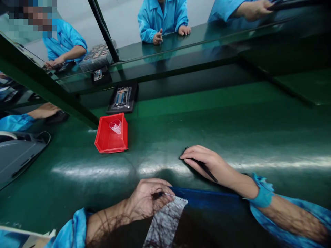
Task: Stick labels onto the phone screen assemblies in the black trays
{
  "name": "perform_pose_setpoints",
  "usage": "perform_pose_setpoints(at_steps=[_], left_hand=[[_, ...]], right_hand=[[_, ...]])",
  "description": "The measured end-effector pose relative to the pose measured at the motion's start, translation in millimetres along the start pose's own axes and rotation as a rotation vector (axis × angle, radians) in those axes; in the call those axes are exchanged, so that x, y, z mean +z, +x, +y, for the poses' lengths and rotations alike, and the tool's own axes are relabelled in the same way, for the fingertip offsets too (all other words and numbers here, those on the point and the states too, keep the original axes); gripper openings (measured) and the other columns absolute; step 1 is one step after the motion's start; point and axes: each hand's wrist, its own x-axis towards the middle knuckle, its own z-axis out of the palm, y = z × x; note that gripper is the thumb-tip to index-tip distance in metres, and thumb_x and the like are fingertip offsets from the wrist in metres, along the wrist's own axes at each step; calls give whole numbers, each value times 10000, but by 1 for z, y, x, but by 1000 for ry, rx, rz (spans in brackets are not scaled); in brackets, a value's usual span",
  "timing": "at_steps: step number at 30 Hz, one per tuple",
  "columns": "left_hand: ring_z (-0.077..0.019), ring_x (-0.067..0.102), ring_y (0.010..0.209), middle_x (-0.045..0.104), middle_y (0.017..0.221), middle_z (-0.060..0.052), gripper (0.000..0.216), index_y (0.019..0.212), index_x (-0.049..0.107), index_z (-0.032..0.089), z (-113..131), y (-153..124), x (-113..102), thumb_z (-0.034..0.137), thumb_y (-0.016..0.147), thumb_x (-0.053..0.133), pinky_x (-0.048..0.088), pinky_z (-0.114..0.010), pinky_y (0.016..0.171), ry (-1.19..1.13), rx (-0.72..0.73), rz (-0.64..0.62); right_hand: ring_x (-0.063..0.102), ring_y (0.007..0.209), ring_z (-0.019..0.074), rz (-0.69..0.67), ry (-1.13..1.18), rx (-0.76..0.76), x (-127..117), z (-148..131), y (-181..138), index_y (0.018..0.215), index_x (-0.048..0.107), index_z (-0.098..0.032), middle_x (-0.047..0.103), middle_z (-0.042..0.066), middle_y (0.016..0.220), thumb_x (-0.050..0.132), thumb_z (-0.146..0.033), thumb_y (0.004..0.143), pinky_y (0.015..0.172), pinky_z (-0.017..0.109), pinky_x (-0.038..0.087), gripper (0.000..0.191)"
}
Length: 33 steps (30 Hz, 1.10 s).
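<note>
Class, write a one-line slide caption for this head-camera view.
Right hand with a thin dark tool rests on the green bench; left hand grips a strip near a red bin.

Factory assembly line: green conveyor belt [232, 113], blue-smocked workers [162, 19], red parts bin [111, 141], trayed phone frame [122, 98].

Only the head view is showing here, sitting above the near edge of the green bench [232, 113] and looking forward and steeply down across it. It is hanging very close over the left hand [147, 199] and right hand [207, 163] at the bottom, with forearms filling the lower frame. Farther off it is taking in the red bin [111, 134], a raised shelf [181, 62] and co-workers along the far edge.
</note>
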Motion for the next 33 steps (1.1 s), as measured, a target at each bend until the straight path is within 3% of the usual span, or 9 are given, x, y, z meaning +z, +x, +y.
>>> perform_pose_setpoints(at_steps=[33], left_hand=[[-156, 714, 729, 707, 868, -61, 51, 824, 701, 160, 0, 0, -2, 148, 808, 654, 541, -156, 672, -42, -45, 21]], right_hand=[[600, 853, 197, -41, 88, 29, -8, -6, 5, 986, 637, -195, 663, 80, 907, 472, -197, 904, 741, 369, 510, 184]])
